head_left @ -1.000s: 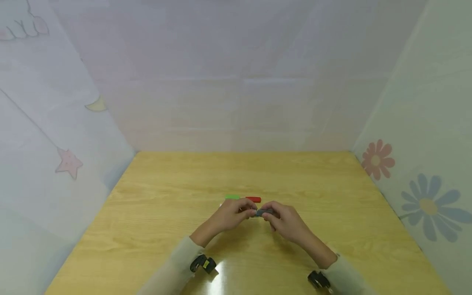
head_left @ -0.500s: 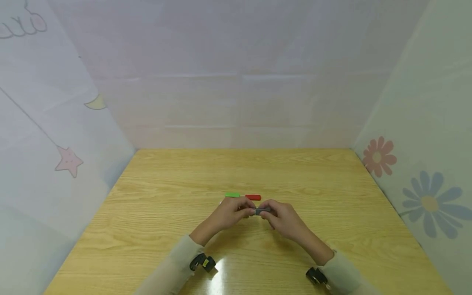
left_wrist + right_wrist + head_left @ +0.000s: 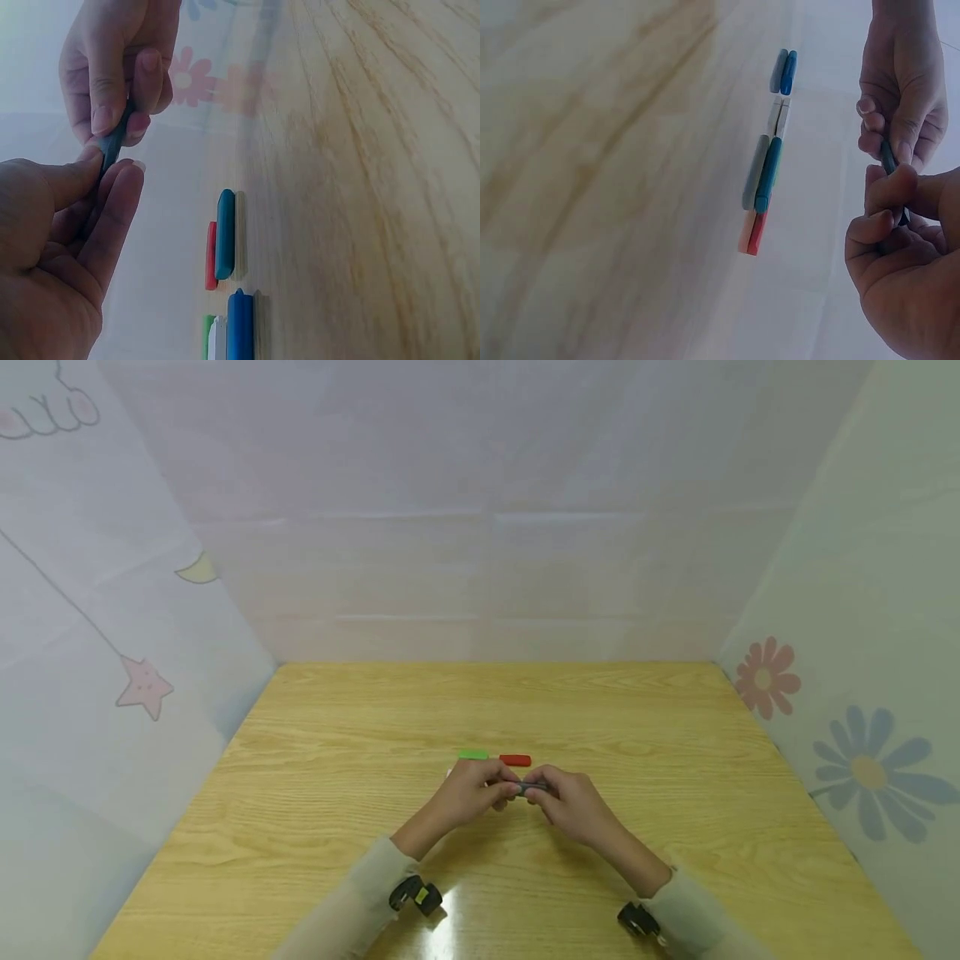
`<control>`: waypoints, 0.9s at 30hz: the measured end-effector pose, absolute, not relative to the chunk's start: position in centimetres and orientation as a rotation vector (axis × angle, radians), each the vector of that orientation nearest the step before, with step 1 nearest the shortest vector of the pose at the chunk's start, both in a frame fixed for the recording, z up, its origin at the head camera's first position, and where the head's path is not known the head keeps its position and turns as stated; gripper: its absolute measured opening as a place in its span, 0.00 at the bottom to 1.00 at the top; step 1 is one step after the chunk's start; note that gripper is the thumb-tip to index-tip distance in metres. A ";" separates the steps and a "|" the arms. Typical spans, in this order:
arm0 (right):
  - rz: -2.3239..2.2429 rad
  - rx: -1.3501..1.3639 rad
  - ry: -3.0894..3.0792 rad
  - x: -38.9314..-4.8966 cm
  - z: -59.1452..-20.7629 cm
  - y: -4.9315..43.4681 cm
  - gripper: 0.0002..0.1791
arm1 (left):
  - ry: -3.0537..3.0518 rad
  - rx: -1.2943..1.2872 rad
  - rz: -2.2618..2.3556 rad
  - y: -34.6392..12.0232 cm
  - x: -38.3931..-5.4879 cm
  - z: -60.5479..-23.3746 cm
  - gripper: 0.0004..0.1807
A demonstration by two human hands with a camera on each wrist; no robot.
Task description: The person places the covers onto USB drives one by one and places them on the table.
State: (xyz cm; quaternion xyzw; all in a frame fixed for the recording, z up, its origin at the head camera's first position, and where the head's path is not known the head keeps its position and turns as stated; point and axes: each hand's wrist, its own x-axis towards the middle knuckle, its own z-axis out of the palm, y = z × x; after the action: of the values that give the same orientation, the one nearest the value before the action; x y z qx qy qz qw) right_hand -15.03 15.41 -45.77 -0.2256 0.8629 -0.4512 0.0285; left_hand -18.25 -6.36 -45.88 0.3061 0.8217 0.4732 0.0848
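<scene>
A slim, dark grey-blue stick-like piece (image 3: 531,787) is held between both hands above the middle of the table. My left hand (image 3: 467,795) pinches its left end between thumb and fingers. The right hand (image 3: 576,804) pinches the other end, with the two hands' fingertips close together. In the left wrist view only a short length of the dark piece (image 3: 112,145) shows between the fingers. From the right wrist view, its teal-dark side (image 3: 888,157) is seen, with both ends mostly covered. What kind of thing it is, I cannot tell.
Behind the hands lie a green piece (image 3: 473,755) and a red piece (image 3: 515,761) on the wooden table (image 3: 360,860). In the left wrist view are a teal stick (image 3: 225,232), a blue one (image 3: 240,326) and a white one (image 3: 217,337). Printed sheets wall the table.
My right hand has shifted slightly left, closer to the left hand. The dark piece has turned a little in the fingers, and less of it shows. The left hand is nearly still.
</scene>
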 end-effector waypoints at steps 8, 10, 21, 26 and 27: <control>-1.381 -0.667 2.672 -14.9 -46.0 15.0 0.06 | 2.443 0.884 1.433 -6.3 -18.2 -46.3 0.04; -1.370 -0.700 2.673 -14.9 -46.0 15.0 0.07 | 2.454 0.873 1.409 -6.3 -18.1 -46.4 0.04; -1.034 -0.896 2.818 -14.8 -45.4 15.5 0.09 | 2.498 0.842 1.239 -6.5 -17.7 -46.7 0.06; -0.913 -0.922 2.864 -14.8 -45.6 15.6 0.10 | 2.528 0.835 1.178 -6.2 -17.6 -47.0 0.07; -0.901 -0.925 2.871 -14.9 -45.6 15.6 0.09 | 2.543 0.842 1.156 -6.2 -17.6 -47.0 0.07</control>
State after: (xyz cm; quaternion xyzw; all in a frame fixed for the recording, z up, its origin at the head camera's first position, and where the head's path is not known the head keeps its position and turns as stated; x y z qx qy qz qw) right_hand -14.88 15.57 -45.64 -0.2940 0.9120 -0.2861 -0.0034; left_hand -17.60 -6.18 -47.03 0.2868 0.8662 0.3936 0.1118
